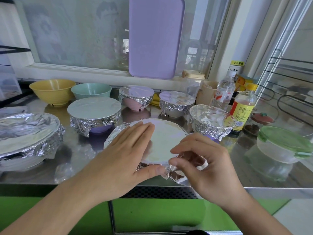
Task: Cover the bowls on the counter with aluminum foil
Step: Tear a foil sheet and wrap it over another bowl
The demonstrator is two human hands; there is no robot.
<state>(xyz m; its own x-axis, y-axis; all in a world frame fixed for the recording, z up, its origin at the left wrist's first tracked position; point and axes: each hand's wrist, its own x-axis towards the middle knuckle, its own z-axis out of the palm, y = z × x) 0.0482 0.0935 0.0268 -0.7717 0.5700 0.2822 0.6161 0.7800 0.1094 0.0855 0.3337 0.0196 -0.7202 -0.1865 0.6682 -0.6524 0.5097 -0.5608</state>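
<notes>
My left hand [128,150] lies flat, fingers straight, on the foil stretched over the front bowl [162,143] at the near edge of the steel desk [264,173]. My right hand [203,160] has its grip narrow, thumb and fingers pinching the crumpled foil edge [176,175] at that bowl's near rim. Behind the front bowl stand five more foil-wrapped bowls; farthest back to its left, the yellow bowl [52,90] and the teal bowl [91,90] sit uncovered.
</notes>
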